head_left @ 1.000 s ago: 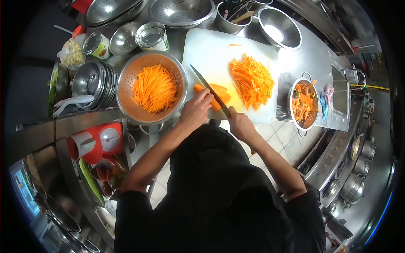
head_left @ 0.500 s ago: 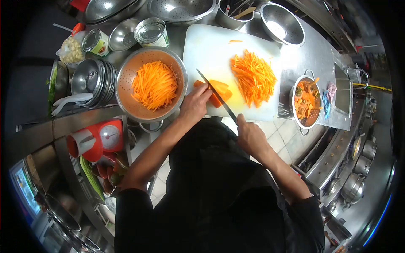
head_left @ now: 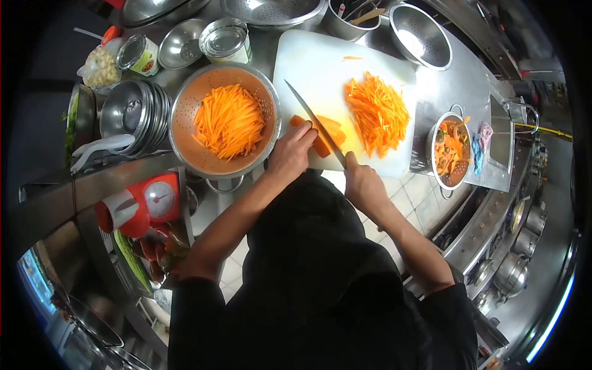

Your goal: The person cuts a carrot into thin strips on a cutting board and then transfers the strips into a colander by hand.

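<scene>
My right hand (head_left: 362,180) grips the handle of a long kitchen knife (head_left: 298,97), whose blade slants across the carrot pieces (head_left: 333,128) at the near edge of a white cutting board (head_left: 308,58). My left hand (head_left: 292,150), fingers bent, presses a carrot piece down beside the blade. Farther right on the board lies a heap of carrot strips (head_left: 377,114). Left of the board, a large metal colander (head_left: 182,120) holds more carrot strips (head_left: 229,122). Where the edge meets the carrot is partly hidden by the blade and my fingers.
A two-handled colander (head_left: 431,139) with carrot peels and scraps stands right of the board, near a sink (head_left: 502,139). Stacked bowls (head_left: 129,111), opened cans (head_left: 225,42) and metal basins line the left and back. A red scale (head_left: 161,197) sits on a lower shelf.
The knife and my right hand have slid a little forward, away from me. My left hand stays on the carrot. The whole view has shifted slightly.
</scene>
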A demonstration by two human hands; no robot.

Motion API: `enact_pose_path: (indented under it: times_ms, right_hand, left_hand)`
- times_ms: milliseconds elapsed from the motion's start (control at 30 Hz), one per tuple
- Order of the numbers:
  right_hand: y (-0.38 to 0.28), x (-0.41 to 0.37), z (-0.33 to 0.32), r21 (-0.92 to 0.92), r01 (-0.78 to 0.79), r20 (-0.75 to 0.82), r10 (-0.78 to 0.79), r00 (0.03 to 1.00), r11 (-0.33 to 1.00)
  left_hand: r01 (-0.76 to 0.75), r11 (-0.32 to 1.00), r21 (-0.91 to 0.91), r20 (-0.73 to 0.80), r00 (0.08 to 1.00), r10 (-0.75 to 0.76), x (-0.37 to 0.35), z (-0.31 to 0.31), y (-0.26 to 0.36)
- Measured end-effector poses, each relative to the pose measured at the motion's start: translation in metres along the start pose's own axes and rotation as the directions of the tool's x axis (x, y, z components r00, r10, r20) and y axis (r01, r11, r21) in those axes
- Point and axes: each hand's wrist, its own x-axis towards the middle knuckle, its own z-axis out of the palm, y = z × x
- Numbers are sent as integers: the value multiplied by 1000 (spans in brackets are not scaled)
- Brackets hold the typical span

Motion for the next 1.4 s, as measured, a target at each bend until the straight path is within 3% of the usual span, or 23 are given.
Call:
enact_pose_path:
  times_ms: [67,233,300,467,733,967,1033,1133,1200,1300,1400]
  right_hand:
    - [-3,-14,-15,9,35,16,-35,999,999]
    - [1,-17,-3,-33,-2,79,5,997,999]
    - [7,-3,17,12,44,-11,-44,999,999]
    - [19,16,40,105,11,-10,-10,1000,994]
    - [1,-12,-9,31,43,-6,-43,999,999]
    - [1,-23,4,1,-103,122,102,987,995]
    - [13,3,36,46,-22,12,22,1000,999]
    - [14,18,42,89,1,-30,1,1000,996]
    - [13,17,33,62,28,-64,-24,998,998]
    - [5,4,10,47,-18,4,18,1000,999]
    - [0,-15,-7,3,-8,10,8,1000,1000]
  left_hand:
    - [0,1000,-4,40,999,0,0,0,-1]
    - [-36,999,-10,-37,999,35,0,4,-3]
    - [-21,999,-33,-45,999,19,0,2,-1]
    - [-4,998,-66,-66,998,0,-4,4,1]
    - [18,999,-45,-39,999,-19,-1,3,-1]
    - [2,999,-52,-45,999,-5,-2,3,-2]
    - [0,994,-111,-60,998,-7,0,3,0]
    - [49,991,-124,-20,998,-52,0,-1,1]
    - [34,994,-101,-69,997,-41,2,1,1]
    - [87,986,-141,-33,995,-92,0,2,-1]
    - [52,997,-56,-59,997,-55,0,1,-1]
